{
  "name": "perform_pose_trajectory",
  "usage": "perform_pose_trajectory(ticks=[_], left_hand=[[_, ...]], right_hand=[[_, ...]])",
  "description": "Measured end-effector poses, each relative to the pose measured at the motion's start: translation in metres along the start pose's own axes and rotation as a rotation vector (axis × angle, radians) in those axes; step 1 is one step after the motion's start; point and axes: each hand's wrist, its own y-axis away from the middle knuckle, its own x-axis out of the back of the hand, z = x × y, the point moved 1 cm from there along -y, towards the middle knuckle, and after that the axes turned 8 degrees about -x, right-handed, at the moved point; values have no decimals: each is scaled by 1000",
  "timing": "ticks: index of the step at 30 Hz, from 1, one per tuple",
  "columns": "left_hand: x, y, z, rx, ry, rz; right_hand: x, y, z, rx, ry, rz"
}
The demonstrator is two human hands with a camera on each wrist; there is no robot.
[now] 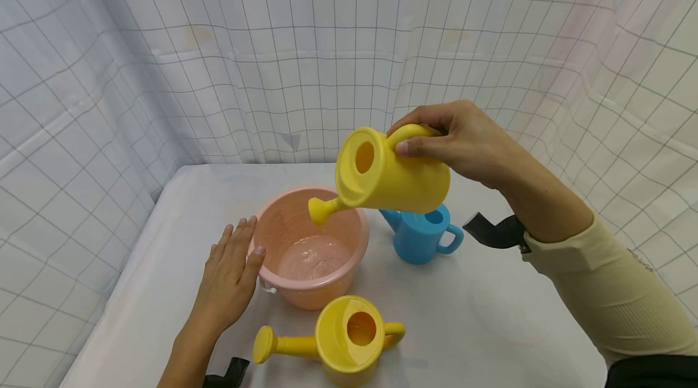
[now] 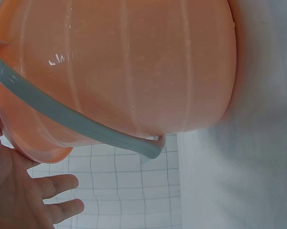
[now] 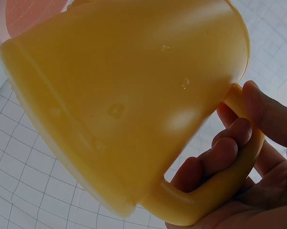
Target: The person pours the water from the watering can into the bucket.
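Note:
My right hand (image 1: 463,139) grips the handle of a yellow watering can (image 1: 414,182) and holds it tilted, its spout down over a pink bucket (image 1: 360,242). In the right wrist view, fingers curl round the can's handle (image 3: 219,195). Shallow water (image 1: 313,257) lies in the bucket's bottom. My left hand (image 1: 229,279) rests against the bucket's left rim with its fingers extended. In the left wrist view the bucket's grey handle (image 2: 76,119) hangs down along its side.
A second yellow watering can (image 1: 349,339) stands in front of the bucket, spout to the left. A blue watering can (image 1: 420,239) stands right of the bucket, partly behind the raised can. Checked curtains (image 1: 327,60) enclose the white-covered table (image 1: 480,315) at the back and sides.

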Motion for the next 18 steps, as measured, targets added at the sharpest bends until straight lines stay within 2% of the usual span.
perform_pose_trajectory(ticks=[18], left_hand=[[-1,0,0,2,-6,-3]], right_hand=[[-1,0,1,2,15,7]])
